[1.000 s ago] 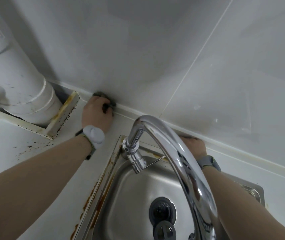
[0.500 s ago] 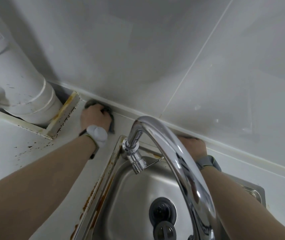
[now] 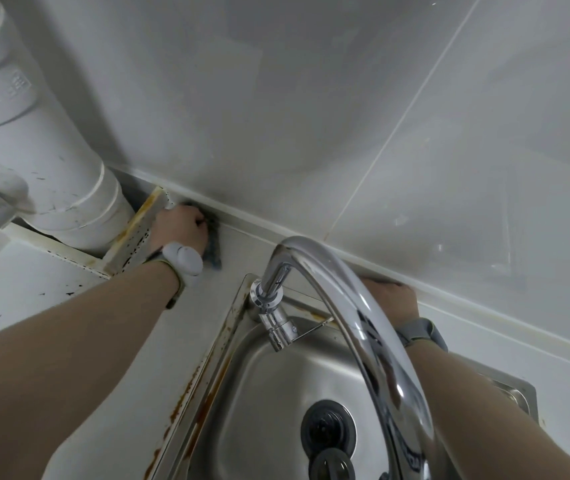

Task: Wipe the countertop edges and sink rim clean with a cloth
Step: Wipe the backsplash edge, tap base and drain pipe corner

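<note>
Cloth, dark grey, bunched under the left hand at the far edge of the white countertop, tight against the pale strip where wall meets counter. Fingers curled over the cloth, gripping and pressing it down; a corner of fabric trailing out to the right of the wrist. White wrist device strapped just behind that hand. Immediately left of the knuckles, a stained, rust-flecked trim piece, and beyond it a wide white pipe rising at far left.

Right hand further right along the same far edge, behind the curved chrome faucet, resting on the counter by the wall strip; fingers mostly hidden, so cannot tell whether spread or curled. Grey band on that wrist.

Nearer, the stainless sink with rust-brown streaks along its left rim and a dark drain in the basin. Glossy white tiled wall filling the far side.
</note>
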The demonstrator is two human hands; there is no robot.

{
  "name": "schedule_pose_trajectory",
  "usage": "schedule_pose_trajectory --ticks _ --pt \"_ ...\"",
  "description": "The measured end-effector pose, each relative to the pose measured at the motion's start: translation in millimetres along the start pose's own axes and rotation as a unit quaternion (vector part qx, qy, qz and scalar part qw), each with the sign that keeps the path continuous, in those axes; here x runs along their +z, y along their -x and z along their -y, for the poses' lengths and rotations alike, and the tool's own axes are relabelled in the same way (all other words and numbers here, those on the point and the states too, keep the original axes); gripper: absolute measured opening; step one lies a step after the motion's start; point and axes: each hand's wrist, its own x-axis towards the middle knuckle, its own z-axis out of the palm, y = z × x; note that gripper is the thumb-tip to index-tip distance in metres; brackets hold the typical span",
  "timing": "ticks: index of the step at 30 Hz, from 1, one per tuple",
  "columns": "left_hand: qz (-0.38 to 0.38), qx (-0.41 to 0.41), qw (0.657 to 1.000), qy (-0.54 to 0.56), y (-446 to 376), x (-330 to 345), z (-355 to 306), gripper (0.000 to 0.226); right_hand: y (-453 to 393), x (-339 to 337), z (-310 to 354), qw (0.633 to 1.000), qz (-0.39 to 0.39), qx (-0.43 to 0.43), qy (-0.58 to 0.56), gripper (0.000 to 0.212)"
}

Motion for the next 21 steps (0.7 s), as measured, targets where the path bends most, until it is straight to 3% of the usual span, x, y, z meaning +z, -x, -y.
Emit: schedule_pose_trajectory --ticks 4,8,9,11,13,16,21 --pt "0.02 0.057 0.997 0.047 28 3 -28 0.027 -1 -3 1 0.998 0.055 0.015 0.017 0.028" --pt "0.215 0.15 0.954 0.149 53 -11 -67 0.087 -2 -10 5 0.999 0.04 0.002 -0.004 0.041" --pt "0.234 0.167 0.944 0.16 49 -12 -72 0.092 0 -13 4 1.0 0.017 -0.011 -0.023 0.044" --pt "0.232 0.201 0.946 0.105 41 -13 -73 0.06 0 -21 6 1.0 0.011 -0.014 -0.019 0.042" --pt "0.187 0.212 0.959 0.036 34 -8 -64 0.024 -2 -25 9 0.996 0.092 0.014 0.011 0.033" --pt "0.106 0.169 0.979 0.041 28 6 -41 0.02 -2 -27 10 0.99 0.132 0.042 0.04 0.03" --pt "0.029 0.053 0.998 0.018 19 5 -21 0.022 1 -26 11 0.992 0.118 0.039 0.025 0.028"
